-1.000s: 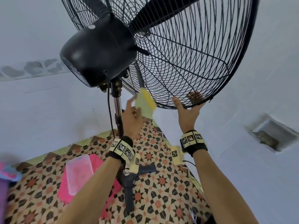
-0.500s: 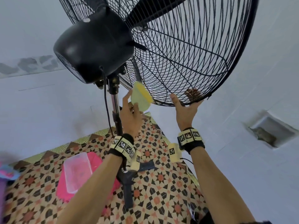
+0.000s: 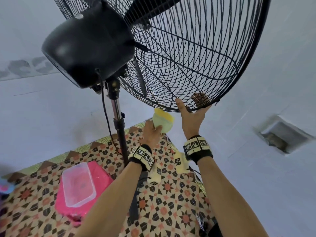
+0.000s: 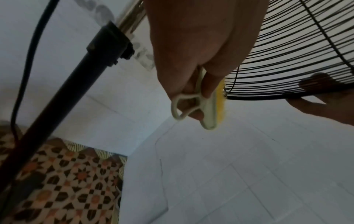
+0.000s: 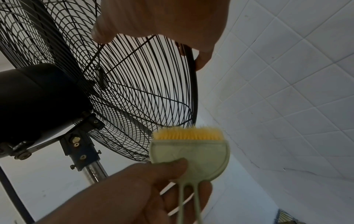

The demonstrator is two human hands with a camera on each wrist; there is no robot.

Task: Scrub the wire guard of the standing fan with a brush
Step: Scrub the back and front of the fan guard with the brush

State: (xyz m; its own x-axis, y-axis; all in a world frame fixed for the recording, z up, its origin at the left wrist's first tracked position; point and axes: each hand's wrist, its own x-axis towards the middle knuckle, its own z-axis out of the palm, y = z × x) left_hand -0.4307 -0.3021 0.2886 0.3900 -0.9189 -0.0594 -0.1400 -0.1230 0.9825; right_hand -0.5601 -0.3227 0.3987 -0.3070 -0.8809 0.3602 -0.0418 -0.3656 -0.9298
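Observation:
The black wire guard [image 3: 188,57] of the standing fan hangs above me, tilted. My left hand [image 3: 151,132] grips a pale green brush [image 3: 162,122] by its loop handle; the yellow bristles point up at the guard's lower rear edge. In the left wrist view the brush [image 4: 208,109] has its bristles touching the lowest wires of the guard [image 4: 287,68]. My right hand [image 3: 191,117] grips the bottom rim, thumb on the rear side and fingers curled over the front. The right wrist view shows the brush [image 5: 189,154] just below the guard [image 5: 143,91].
The black motor housing [image 3: 89,43] sits left of the guard on a chrome-and-black pole [image 3: 118,117] with a cord [image 3: 104,108] hanging beside it. A clear plastic box [image 3: 78,183] on a pink tray lies on the patterned mat [image 3: 171,194]. White tiled walls surround, with a recess [image 3: 282,135] at right.
My left hand has carried the brush down and to the right, from the rear wires near the pole to the lower rim beside my right hand. The right hand keeps its grip.

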